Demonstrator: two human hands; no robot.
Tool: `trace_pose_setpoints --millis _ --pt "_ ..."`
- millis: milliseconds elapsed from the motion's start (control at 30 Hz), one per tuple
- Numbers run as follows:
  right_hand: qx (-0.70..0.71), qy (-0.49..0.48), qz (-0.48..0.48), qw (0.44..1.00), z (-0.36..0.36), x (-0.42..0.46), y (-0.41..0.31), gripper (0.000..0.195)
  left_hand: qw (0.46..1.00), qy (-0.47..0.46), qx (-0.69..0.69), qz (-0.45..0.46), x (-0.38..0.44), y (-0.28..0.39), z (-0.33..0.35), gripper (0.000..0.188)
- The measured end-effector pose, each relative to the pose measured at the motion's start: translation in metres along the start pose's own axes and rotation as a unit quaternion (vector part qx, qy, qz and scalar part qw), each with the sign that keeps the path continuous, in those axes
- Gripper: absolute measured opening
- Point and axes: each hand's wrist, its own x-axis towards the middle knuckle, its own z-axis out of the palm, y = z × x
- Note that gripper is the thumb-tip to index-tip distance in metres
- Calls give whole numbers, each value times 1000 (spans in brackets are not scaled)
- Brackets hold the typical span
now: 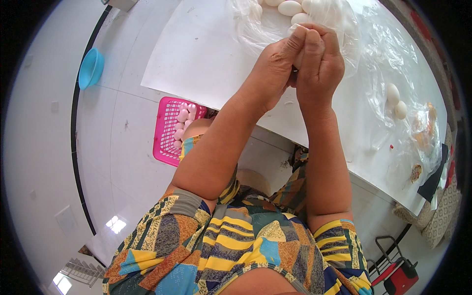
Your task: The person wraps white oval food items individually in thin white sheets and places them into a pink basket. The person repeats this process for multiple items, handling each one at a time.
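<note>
Over the white table (pixel 206 55), my left hand (pixel 274 68) and my right hand (pixel 320 62) meet, thumbs side by side and fingers curled together. Between them they hold something pale, mostly covered by the fingers; it looks like an egg or a bit of plastic, I cannot tell which. Just beyond the hands, several white eggs (pixel 290 8) lie in a clear plastic bag (pixel 249 33). Two more eggs (pixel 393 94) rest on clear plastic film at the right.
A pink plastic basket (pixel 159 147) holding several eggs is beside my left leg, below the table's edge. A blue basin (pixel 91 69) stands on the floor by the wall. Crumpled plastic bags (pixel 398 55) cover the table's right part. A red and black cart (pixel 400 274) is at lower right.
</note>
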Motion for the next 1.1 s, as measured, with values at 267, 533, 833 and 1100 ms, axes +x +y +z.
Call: trace_pose_setpoints --millis 267,533,833,1100 --pt "203 74 220 951 3 4 -23 28 997 2 -56 44 0 2 4 42" --pt "-83 4 -121 989 3 8 -2 23 993 -9 -95 75 5 2 -6 33" --pt "202 20 174 964 -7 13 -21 36 990 -39 -114 75 5 3 -2 37" --pt "-15 1 24 1000 -9 6 -13 33 992 -83 -77 61 8 1 -8 43"
